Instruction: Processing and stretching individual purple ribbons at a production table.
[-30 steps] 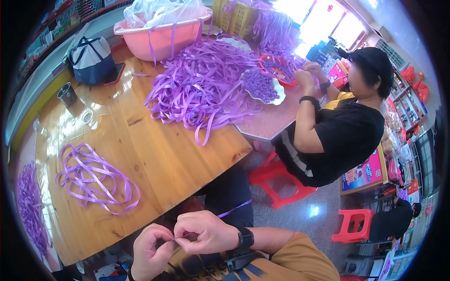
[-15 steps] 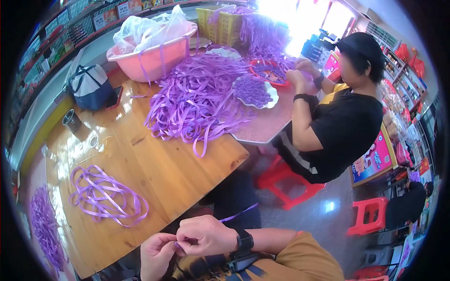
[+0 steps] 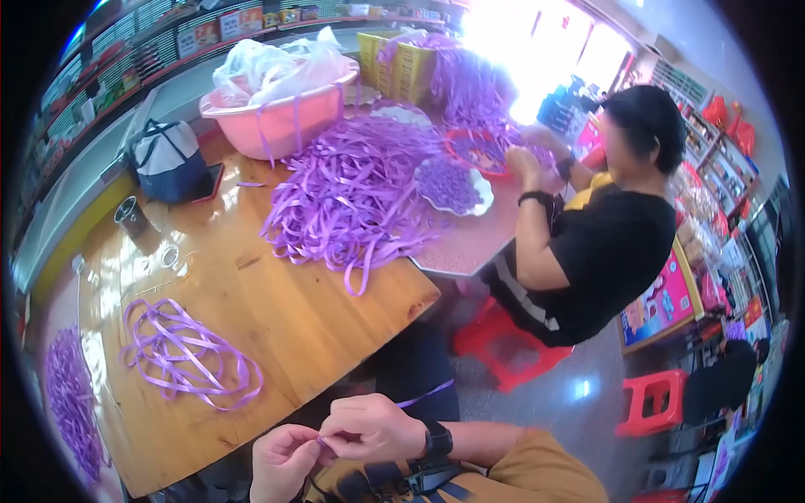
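Observation:
Over my lap, just off the table's front edge, my left hand [image 3: 282, 466] and my right hand [image 3: 374, 427] meet with fingers closed in a pinch. A tiny purple bit, which looks like ribbon, shows between the fingertips. A purple ribbon [image 3: 429, 392] trails out behind my right hand, toward the dark cloth; its middle is hidden by the hand. Nearest on the table lies a loose coil of purple ribbon [image 3: 189, 356]. Farther back a big heap of purple ribbons [image 3: 348, 193] spreads across the tabletop.
Wooden table [image 3: 251, 285] ahead; on it a pink basin [image 3: 277, 126], a bag [image 3: 170, 163], a cup [image 3: 129, 216], and a white dish [image 3: 453, 186] of small purple pieces. A yellow crate [image 3: 398, 67] stands behind. A co-worker [image 3: 604, 243] sits right, on a red stool [image 3: 507, 344].
The whole view has shifted slightly, with the table items sitting a little lower. My hands keep their pinch at nearly the same place. The co-worker's hands have moved slightly.

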{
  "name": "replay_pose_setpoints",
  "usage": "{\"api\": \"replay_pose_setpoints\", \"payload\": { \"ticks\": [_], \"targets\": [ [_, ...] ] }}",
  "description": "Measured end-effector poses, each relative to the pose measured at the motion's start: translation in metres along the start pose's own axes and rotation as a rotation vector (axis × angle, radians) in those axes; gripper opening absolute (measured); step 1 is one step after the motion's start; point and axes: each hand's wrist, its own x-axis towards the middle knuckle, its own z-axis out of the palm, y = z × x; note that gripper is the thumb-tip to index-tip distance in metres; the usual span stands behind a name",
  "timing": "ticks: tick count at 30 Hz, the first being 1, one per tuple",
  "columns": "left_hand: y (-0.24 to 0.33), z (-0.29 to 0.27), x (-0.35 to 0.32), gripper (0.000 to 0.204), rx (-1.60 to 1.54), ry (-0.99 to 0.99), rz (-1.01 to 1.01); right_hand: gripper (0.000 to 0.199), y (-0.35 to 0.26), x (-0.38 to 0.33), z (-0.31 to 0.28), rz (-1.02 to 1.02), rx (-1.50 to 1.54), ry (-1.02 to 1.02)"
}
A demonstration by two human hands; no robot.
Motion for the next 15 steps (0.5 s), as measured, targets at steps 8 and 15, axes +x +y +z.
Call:
{"api": "replay_pose_setpoints", "payload": {
  "ticks": [8, 15],
  "targets": [
    [-0.007, -0.019, 0.004, 0.008, -0.067, -0.082, -0.023, 0.007, -0.005, 0.014, 0.005, 0.092, 0.016, -0.100],
    [-0.009, -0.040, 0.010, 0.004, -0.079, -0.009, 0.018, 0.005, -0.003, 0.030, 0.020, 0.123, 0.055, -0.139]
  ]
}}
